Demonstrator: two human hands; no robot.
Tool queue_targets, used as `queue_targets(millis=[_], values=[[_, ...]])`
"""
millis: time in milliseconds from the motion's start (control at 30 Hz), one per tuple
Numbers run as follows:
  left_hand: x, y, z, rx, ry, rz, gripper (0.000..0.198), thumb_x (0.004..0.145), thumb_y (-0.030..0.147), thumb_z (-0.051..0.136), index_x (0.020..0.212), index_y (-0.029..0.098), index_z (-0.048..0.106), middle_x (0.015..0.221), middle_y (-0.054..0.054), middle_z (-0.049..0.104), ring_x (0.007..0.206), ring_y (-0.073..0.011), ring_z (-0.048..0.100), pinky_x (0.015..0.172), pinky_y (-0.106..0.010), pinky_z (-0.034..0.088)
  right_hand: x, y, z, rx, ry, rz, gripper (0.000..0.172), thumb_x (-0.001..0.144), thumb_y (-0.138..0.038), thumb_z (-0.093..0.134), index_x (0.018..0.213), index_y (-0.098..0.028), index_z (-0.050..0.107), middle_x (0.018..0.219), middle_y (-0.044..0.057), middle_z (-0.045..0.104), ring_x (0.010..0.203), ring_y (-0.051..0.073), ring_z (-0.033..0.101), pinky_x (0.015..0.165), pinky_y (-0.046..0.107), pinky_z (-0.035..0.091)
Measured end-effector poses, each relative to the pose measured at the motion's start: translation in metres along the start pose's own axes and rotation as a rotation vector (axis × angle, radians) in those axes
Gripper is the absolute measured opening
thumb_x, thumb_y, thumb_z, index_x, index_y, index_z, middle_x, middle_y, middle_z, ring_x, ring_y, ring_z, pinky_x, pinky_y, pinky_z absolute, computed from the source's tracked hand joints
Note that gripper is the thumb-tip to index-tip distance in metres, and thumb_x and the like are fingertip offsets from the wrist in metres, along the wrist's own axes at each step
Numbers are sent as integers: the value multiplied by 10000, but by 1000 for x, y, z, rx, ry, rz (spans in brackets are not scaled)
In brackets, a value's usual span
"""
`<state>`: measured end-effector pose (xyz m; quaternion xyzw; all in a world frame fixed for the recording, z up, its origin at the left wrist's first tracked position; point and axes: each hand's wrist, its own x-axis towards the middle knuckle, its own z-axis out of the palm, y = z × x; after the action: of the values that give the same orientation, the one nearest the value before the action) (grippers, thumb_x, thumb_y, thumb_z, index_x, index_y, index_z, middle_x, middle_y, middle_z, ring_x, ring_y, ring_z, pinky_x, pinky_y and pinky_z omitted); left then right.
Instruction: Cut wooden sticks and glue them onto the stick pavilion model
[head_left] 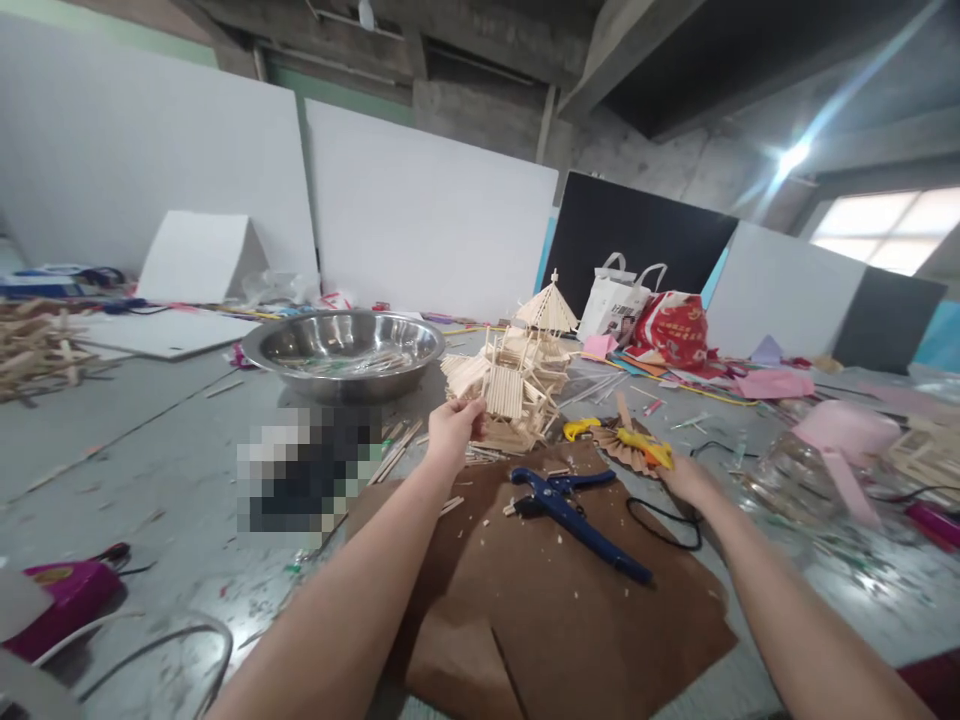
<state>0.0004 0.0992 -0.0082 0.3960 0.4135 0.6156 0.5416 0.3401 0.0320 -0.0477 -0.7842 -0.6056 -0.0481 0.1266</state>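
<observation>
A small building model of pale wooden sticks [517, 385], with a pointed roof, stands at the middle of the table. My left hand [455, 432] is at its front left side, fingers closed together; whatever they pinch is too small to name. At the right, my right hand [681, 478] is closed round the rear end of a yellow and orange tool [646, 446], a glue gun by its look, beside a brown pleated fan-like piece [619, 448]. Blue-handled cutters [581, 515] lie on a brown sheet [555, 620] between my forearms.
Behind my left hand sits a steel basin [345, 350] holding thin sticks. Bags [671, 328] and coloured paper are at the back right. A clear jar [799, 475] stands far right, a magenta tool [71, 600] near left. Loose sticks and a black cord lie about.
</observation>
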Motion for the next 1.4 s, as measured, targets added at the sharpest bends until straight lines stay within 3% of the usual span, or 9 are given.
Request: queue_targets(millis=[167,333,500,667,800,1000,1200,1300,1400], values=[[-1,-1,-1,-1,1,12,200,545,274,613,580,123,486,419,23,508,314,-80,454,305,-184,347,-1,-9,-13,467,-109,252,57,626,-160,420,582,-177,452,435,-17,488,378,104,479,358,199,338],[1,-3,-2,8,-4,31,201,547,279,609,561,123,481,411,28,501,310,-82,454,301,-185,347,-5,-22,-29,874,-104,350,69,654,-207,434,600,-193,395,410,-42,437,350,88,447,344,191,346],[2,-7,-2,14,-7,50,210,550,299,604,563,125,487,406,35,495,308,-79,450,311,-192,362,-3,-40,-46,1173,-139,317,24,646,-195,460,644,-171,457,493,-9,510,435,93,505,443,206,438],[1,-7,-1,17,-3,75,210,561,309,588,552,127,484,406,34,493,299,-75,443,301,-187,350,1,-76,-72,1438,-210,151,136,683,-299,506,746,-179,494,594,-12,562,404,78,485,387,203,420],[2,-9,-2,23,-11,97,220,565,319,591,541,130,483,405,35,488,308,-75,449,307,-182,350,3,-114,-91,1304,-234,-87,192,647,-273,573,789,-161,512,657,2,593,373,59,464,347,188,392],[1,-13,-2,40,-28,184,264,590,379,573,551,137,475,413,45,473,310,-67,442,316,-181,358,8,-163,-99,1073,-279,-276,199,665,-285,556,803,-151,504,766,21,606,343,26,442,322,164,356],[5,-19,-3,88,-3,204,296,587,418,573,575,136,486,425,33,492,308,-66,441,306,-174,341,20,-192,-91,876,-242,-360,231,678,-376,525,702,-147,520,603,-7,564,292,31,393,301,181,334],[4,-20,-3,83,20,245,303,601,429,559,563,141,476,416,40,473,306,-58,428,305,-167,333,24,-198,-87,779,-231,-357,277,656,-414,537,597,-146,508,529,-9,538,276,41,384,308,200,342],[2,-20,-1,52,21,233,301,602,428,561,555,148,460,403,50,456,295,-52,408,301,-167,326,28,-201,-82,712,-216,-336,288,663,-435,523,615,-151,514,516,-13,533,264,48,390,292,199,322]])
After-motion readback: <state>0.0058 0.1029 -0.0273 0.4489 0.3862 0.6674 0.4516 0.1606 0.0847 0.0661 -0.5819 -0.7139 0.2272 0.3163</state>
